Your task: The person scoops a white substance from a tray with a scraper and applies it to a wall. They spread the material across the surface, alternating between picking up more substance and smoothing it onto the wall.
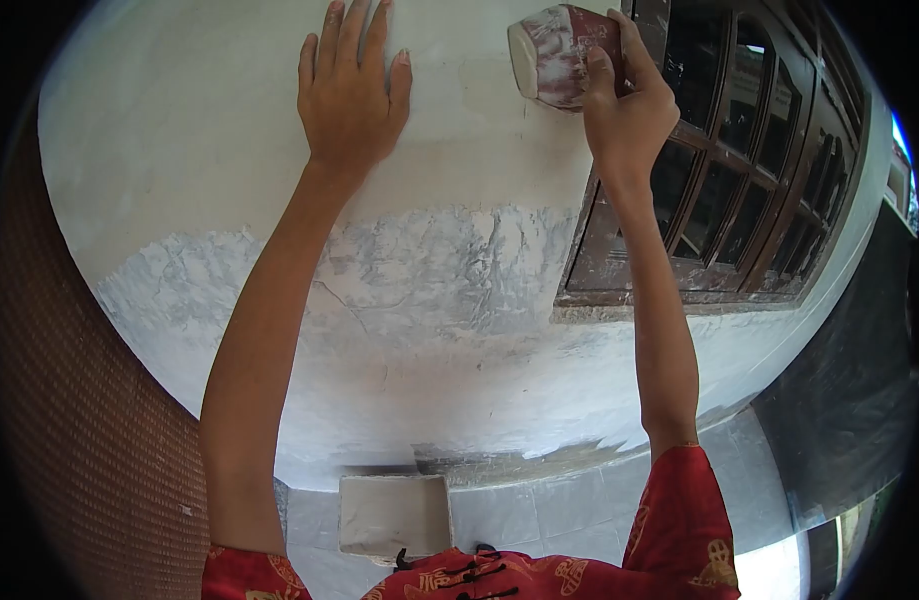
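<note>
Flat against the pale wall [219, 130], my left hand [351, 100] has its fingers spread and holds nothing. My right hand [629, 110] grips a dark red sanding block [564, 55] by its right side, thumb over the front. White dust is smeared across the block, and its left end shows a cream-coloured face. The block is up against the wall, just left of the window frame. Below both hands runs a rough band of white and grey filler [429, 265] with fine cracks.
A brown wooden window [659, 270] with glass panes is set in the wall at right. On the tiled floor [554, 510] by the wall's foot stands an open pale box [394, 515]. Woven brown matting [99, 400] lines the left side; dark sheeting [839, 400] hangs at right.
</note>
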`<state>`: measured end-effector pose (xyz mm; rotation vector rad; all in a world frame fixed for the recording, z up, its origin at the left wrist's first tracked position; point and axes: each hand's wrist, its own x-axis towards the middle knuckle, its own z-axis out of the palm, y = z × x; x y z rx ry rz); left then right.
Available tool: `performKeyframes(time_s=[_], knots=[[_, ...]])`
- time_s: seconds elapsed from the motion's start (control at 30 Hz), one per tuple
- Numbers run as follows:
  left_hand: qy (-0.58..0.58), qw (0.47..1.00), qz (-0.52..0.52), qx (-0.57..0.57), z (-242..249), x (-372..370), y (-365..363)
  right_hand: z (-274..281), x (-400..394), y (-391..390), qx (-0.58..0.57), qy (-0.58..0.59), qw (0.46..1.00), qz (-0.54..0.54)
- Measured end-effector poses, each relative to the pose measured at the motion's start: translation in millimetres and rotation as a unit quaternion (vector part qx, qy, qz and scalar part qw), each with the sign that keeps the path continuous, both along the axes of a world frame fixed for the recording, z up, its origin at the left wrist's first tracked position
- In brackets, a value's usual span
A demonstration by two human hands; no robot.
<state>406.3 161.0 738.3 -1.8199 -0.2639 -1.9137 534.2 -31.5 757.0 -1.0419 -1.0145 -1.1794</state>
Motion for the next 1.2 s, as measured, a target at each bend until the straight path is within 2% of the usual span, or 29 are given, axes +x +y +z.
performKeyframes(time_s=[0.03,0.1,0.13,0.23,0.3,0.37,0.4,0.43,0.5,0.57,0.63,0.67,0.73,0.77,0.83,0.9,0.93,1.03,1.1,1.13,1.17,1.2], knots=[[-0.003,1.0,0.006,-0.003,-0.7,1.3,-0.6,4.8,4.4,-1.5,0.0,-0.002,1.0,0.0],[-0.001,1.0,0.01,-0.006,-1.3,1.7,0.5,9.2,11.4,-4.5,0.068,-0.04,0.994,0.077],[-0.004,1.0,0.003,-0.003,-1.3,1.5,1.3,6.9,-15.7,-12.1,0.004,0.039,0.989,0.143],[-0.003,1.0,-0.013,-0.004,-0.9,1.8,0.5,-8.1,-31.5,12.9,-0.069,-0.04,0.997,-0.017],[0.0,1.0,-0.014,-0.008,-0.9,0.3,0.1,-4.4,-18.5,14.5,-0.063,-0.045,0.997,-0.008],[0.0,1.0,0.002,-0.014,-0.6,1.0,-0.8,8.2,-10.0,-1.2,-0.028,0.025,0.998,-0.047],[-0.001,1.0,0.002,-0.015,-0.8,1.1,-0.2,15.2,-0.1,-2.2,0.032,-0.005,0.999,-0.011],[-0.005,1.0,0.002,-0.013,-1.1,1.9,0.0,16.4,-3.4,-2.2,0.032,-0.006,0.999,-0.012],[-0.008,1.0,-0.002,-0.012,-1.4,2.3,-0.7,17.6,-11.0,-2.5,0.025,0.0,0.997,0.071],[-0.005,1.0,-0.012,-0.01,-0.5,0.9,-1.7,6.0,-24.5,11.3,-0.038,-0.02,0.999,0.022],[0.0,1.0,-0.012,-0.016,-1.2,0.4,-4.2,4.3,-17.8,12.4,-0.081,0.024,0.996,-0.012],[0.003,1.0,-0.009,-0.023,-0.8,-0.9,-4.0,4.9,-8.2,9.2,-0.08,0.023,0.996,-0.012],[-0.006,1.0,-0.007,-0.016,-1.2,1.8,-1.0,12.8,10.9,-7.9,-0.006,-0.009,0.995,-0.098],[-0.012,1.0,-0.007,-0.01,-1.4,3.2,0.5,15.9,14.1,-13.6,0.024,-0.014,0.997,-0.071],[-0.014,1.0,-0.005,-0.01,-1.9,4.0,3.0,9.4,5.6,-18.4,-0.002,0.025,1.0,-0.009],[-0.011,1.0,-0.008,-0.01,-2.0,4.0,-0.1,-5.0,0.9,-0.3,-0.048,-0.02,0.998,0.037],[-0.006,1.0,-0.009,-0.013,-0.9,0.6,-3.6,-16.1,-15.1,3.4,-0.102,0.031,0.994,0.036],[0.0,1.0,-0.005,-0.018,-1.8,0.5,-4.3,-26.2,-5.1,8.9,-0.039,-0.003,0.998,-0.039],[-0.003,1.0,0.003,-0.018,-1.2,1.1,-1.5,-23.4,10.7,-11.9,0.003,0.028,0.998,-0.055],[-0.006,1.0,0.002,-0.017,-1.4,2.5,-1.3,-19.4,9.5,-18.8,0.048,0.016,0.997,-0.05],[-0.008,1.0,0.0,-0.017,-2.0,3.4,-1.4,-19.4,6.7,-19.2,0.047,0.015,0.998,-0.048],[-0.007,1.0,0.0,-0.019,-2.3,2.8,-1.0,-20.8,2.8,-20.9,0.036,0.04,0.999,0.001]])
